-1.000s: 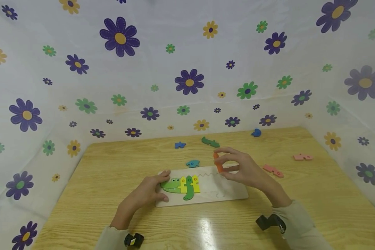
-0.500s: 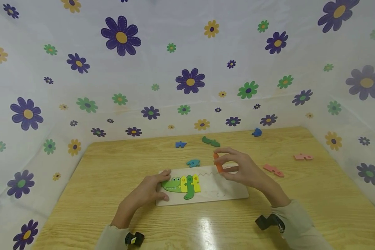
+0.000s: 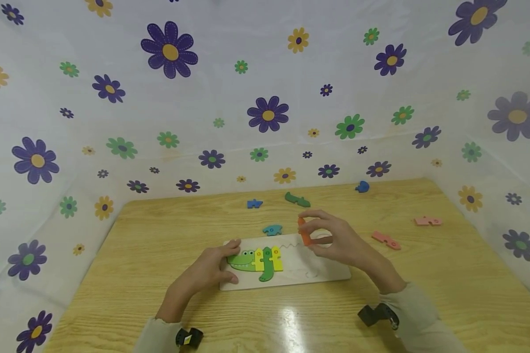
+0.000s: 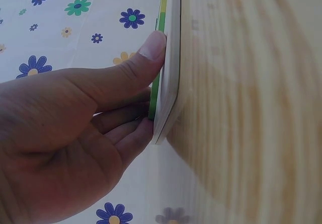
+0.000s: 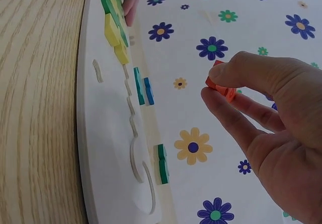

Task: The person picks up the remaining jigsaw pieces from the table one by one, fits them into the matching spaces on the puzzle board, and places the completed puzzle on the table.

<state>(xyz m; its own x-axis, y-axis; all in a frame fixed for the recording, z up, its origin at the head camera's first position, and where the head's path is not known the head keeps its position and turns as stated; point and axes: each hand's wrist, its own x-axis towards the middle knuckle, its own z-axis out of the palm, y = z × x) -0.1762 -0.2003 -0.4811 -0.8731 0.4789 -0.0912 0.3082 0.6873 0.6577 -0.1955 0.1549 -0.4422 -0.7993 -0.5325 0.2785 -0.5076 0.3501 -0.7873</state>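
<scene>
A pale wooden puzzle board (image 3: 291,277) lies flat on the table, with a green crocodile head (image 3: 243,262) and yellow and green numbered pieces fitted at its left. My left hand (image 3: 205,268) grips the board's left end, thumb toward the near side and fingers toward the far side. Above the board's right half, my right hand (image 3: 337,240) pinches an orange puzzle piece (image 3: 304,233) between thumb and fingers, held upright and apart from the board. In the right wrist view the orange piece (image 5: 216,80) is partly covered by the thumb.
Beyond the board lie a teal piece (image 3: 272,230), a blue piece (image 3: 254,203), a dark green piece (image 3: 297,200) and a rounded blue piece (image 3: 362,187). Two pink pieces, one nearer (image 3: 386,240) and one farther right (image 3: 428,221), lie on the wooden table (image 3: 159,230). Flowered cloth surrounds it.
My right hand has shifted slightly left with the orange piece still pinched. The left hand and the board stay where they were.
</scene>
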